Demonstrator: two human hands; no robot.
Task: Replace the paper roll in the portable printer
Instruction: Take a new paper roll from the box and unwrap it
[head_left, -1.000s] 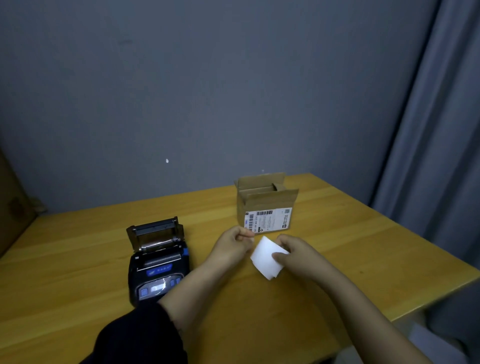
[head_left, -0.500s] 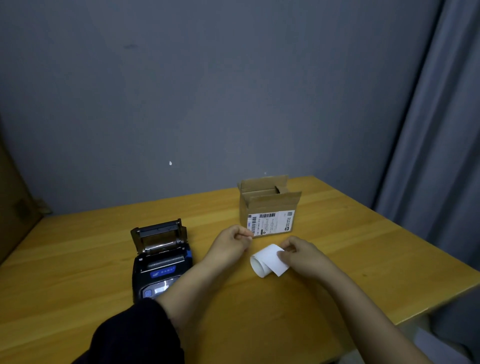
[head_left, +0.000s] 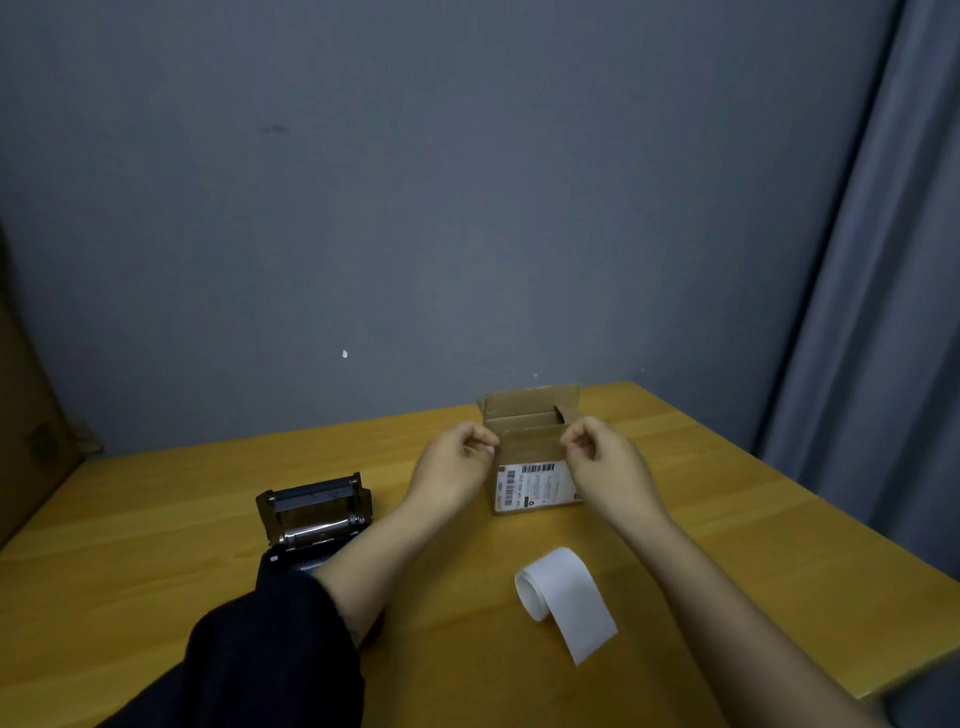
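A black portable printer lies on the wooden table at the left with its lid up; my left forearm hides its front half. A curled strip of white paper lies loose on the table in front of me. A small cardboard box with a barcode label stands behind it, its top flaps open. My left hand pinches the left end of the box's front flap. My right hand pinches the right end of the same flap.
A grey wall rises just behind the table. A grey curtain hangs at the right, past the table's right edge. A brown board leans at the far left.
My right hand let go of the white paper strip, which now lies on the table. Both hands moved away from me to the cardboard box and took hold of its front flap.
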